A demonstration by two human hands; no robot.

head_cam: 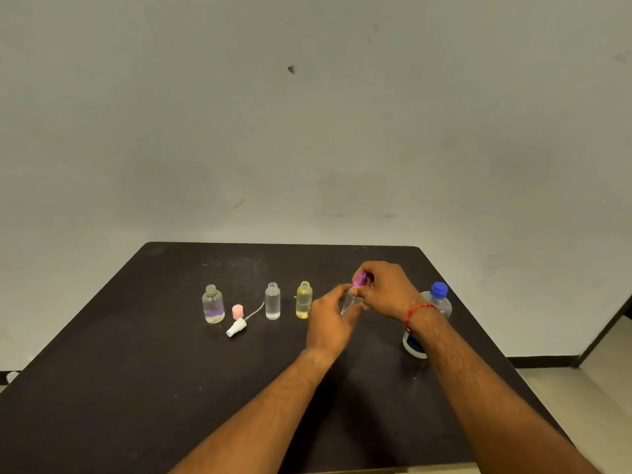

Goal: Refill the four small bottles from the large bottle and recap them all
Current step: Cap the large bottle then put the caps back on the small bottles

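Observation:
My left hand [330, 319] grips a small clear bottle [349, 304], tilted, above the dark table [136, 388]. On its top, my right hand [386, 292] pinches a purple cap [359, 279]. Three uncapped small bottles stand in a row to the left: a round clear one [213, 304], a slim clear one [272, 301] and a yellowish one [303, 300]. A pink cap [237, 312] and a white spray pump with its tube [236, 327] lie between the first two. The large bottle [439, 301] with a blue cap stands behind my right wrist, partly hidden.
The table's far edge meets a plain pale wall [307, 131]. Floor and a dark post [602, 336] show past the right edge. A red thread band [415, 313] circles my right wrist.

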